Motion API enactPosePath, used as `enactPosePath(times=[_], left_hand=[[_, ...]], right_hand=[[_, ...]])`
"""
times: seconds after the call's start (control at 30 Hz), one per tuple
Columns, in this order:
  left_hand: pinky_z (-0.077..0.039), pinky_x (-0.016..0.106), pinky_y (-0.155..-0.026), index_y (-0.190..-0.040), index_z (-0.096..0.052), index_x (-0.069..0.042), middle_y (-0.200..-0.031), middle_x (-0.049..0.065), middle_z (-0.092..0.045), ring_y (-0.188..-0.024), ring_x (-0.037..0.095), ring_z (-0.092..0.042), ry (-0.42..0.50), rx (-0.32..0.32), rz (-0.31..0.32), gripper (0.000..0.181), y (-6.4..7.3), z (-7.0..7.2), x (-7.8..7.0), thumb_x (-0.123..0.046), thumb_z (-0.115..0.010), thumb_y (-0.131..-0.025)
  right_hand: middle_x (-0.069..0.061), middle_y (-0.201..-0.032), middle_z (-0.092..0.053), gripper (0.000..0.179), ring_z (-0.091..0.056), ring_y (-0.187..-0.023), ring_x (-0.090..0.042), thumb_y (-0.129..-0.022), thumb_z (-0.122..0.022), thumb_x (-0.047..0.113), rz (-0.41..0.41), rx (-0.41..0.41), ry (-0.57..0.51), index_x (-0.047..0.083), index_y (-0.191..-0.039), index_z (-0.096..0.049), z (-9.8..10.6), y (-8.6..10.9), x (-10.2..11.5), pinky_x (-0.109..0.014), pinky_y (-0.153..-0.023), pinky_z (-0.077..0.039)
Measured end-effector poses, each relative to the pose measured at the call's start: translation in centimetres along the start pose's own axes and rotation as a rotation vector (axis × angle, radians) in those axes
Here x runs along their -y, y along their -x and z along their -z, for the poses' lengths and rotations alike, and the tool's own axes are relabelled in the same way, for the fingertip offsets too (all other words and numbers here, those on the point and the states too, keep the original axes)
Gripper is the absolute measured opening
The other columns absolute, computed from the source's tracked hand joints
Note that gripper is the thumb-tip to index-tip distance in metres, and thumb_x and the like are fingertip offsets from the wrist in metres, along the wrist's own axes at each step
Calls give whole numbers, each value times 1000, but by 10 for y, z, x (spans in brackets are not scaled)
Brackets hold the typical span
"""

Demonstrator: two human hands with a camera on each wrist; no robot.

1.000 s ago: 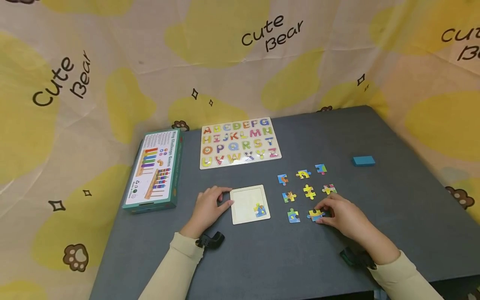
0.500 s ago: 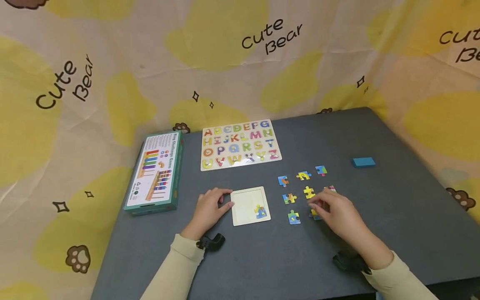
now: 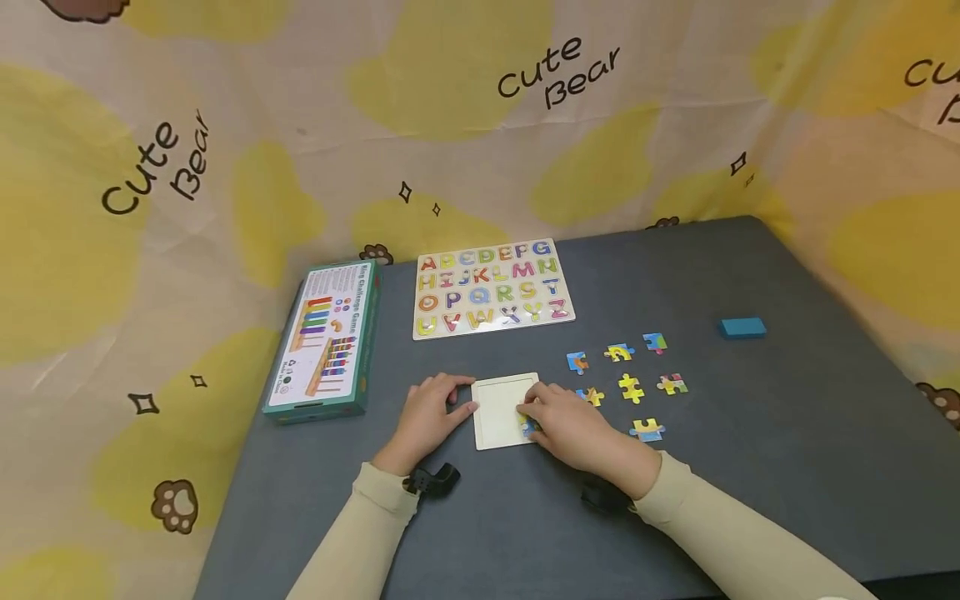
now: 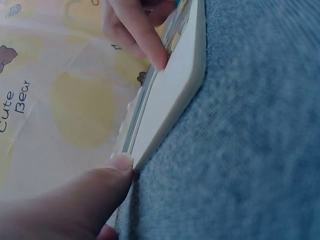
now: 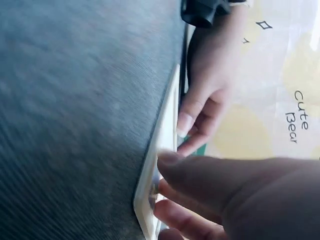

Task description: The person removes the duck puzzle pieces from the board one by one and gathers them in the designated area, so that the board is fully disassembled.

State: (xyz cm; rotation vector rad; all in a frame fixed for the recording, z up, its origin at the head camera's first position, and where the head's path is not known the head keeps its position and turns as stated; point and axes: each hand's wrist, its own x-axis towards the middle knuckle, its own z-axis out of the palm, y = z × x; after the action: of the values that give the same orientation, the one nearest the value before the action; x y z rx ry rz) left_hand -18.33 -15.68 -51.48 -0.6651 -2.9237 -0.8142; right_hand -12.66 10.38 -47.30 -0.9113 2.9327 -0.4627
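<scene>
My left hand [image 3: 427, 417] rests against the left side of a small square puzzle tray [image 3: 497, 410]; its thumb [image 4: 112, 172] touches the tray's edge, and the forefinger reaches the far left corner. Over the tray's right part, my right hand [image 3: 573, 425] has its thumb and fingers around a blue and yellow jigsaw piece [image 3: 528, 427], mostly covered by the hand. In the right wrist view, the thumb [image 5: 172, 165] and fingers bracket that piece at the tray. Loose jigsaw pieces lie right of the tray, among them a yellow one [image 3: 632, 388] and a yellow-blue one [image 3: 647, 429].
An alphabet board [image 3: 493, 290] lies behind the tray. On the left is a green-edged game box [image 3: 322, 337]. A blue block [image 3: 742, 327] sits at the right of the grey table [image 3: 765, 433]. A printed cloth [image 3: 465, 108] hangs behind.
My right hand has moved left from the loose jigsaw pieces to the tray's right part, uncovering the yellow-blue piece it had touched. My left hand stays at the tray; the head view has shifted slightly.
</scene>
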Motion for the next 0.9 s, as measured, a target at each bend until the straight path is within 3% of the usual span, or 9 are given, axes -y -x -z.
enactPosePath(times=[0.23, 0.57, 0.73, 0.9], left_hand=[[-27, 41, -77, -132, -72, -17, -82, -7, -46, -77, 16, -42, 1, 2, -4, 40, -1, -5, -1, -33, -80, -96], [-26, 41, -76, -135, -71, -17, -81, -6, -45, -75, 16, -41, -1, 6, -8, 45, 0, -3, -3, -36, -80, -95], [-27, 41, -77, -137, -69, -17, -81, -6, -45, -76, 16, -41, 0, -8, -8, 47, -1, -2, -2, -34, -81, -95], [-26, 42, -76, -133, -72, -17, -81, -6, -45, -76, 16, -41, 7, -4, -17, 43, -1, -1, 0, -35, -80, -95]], right_hand=[[-3, -100, -56, 26, -52, -82, -15, -88, -86, 16, -89, -33, -144, 8, -112, -78, -7, 3, -5, -30, -71, -48], [5, -92, -54, 28, -49, -85, -15, -85, -89, 12, -129, -18, -254, 17, -101, -66, -10, 1, -2, -35, -75, -46], [6, -91, -60, 25, -55, -81, -13, -90, -82, 1, -120, -31, -346, 16, -104, -67, 3, 7, -7, -35, -75, -49], [3, -93, -68, 28, -62, -81, -14, -88, -83, 0, -204, -160, -418, 11, -109, -68, 33, 33, -35, -35, -72, -54]])
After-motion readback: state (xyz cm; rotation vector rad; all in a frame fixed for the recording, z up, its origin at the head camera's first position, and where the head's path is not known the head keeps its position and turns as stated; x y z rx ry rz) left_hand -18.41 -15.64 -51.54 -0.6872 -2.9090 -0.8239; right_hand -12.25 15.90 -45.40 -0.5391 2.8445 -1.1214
